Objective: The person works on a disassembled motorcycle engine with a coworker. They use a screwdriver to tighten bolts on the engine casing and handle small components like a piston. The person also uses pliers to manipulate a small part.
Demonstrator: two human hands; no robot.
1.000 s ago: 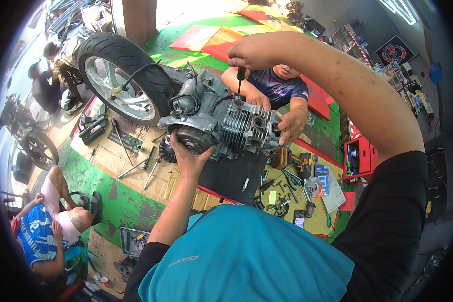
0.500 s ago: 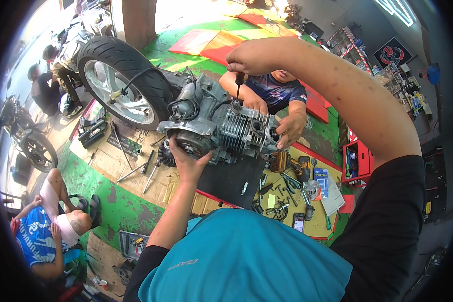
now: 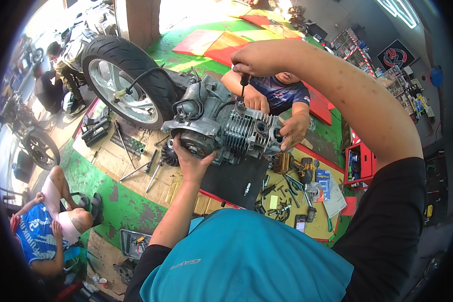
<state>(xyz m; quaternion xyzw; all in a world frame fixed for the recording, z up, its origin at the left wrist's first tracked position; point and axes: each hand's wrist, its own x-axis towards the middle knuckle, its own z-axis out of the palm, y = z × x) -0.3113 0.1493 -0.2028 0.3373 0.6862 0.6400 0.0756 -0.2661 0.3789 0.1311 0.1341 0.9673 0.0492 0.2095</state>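
A grey motorcycle engine point(image 3: 201, 98) with a finned cylinder point(image 3: 239, 131) lies in the middle, attached to a rear wheel point(image 3: 103, 70). My left hand point(image 3: 191, 161) is closed round the lower rim of a round rotating part point(image 3: 194, 143) on its near left side. Above the engine, my right hand point(image 3: 249, 60) grips the dark handle of an upright screwdriver point(image 3: 244, 79), whose shaft reaches down to a fitting beside the cylinder; its tip is unclear. A co-worker point(image 3: 282, 90) opposite has one hand point(image 3: 294, 131) on the cylinder head and the other point(image 3: 256, 100) just behind the engine.
Cardboard point(image 3: 100, 153) holds rods and tools at left; a yellow board point(image 3: 319, 224) holds a drill point(image 3: 304, 168), pliers and small parts at right. A red cabinet point(image 3: 367, 163) stands right. A seated person point(image 3: 45, 231) is lower left; others and motorbikes are upper left.
The whole view has shifted slightly rightward in the picture. Both my hands keep their grips, and the screwdriver stays upright at the same spot on the engine.
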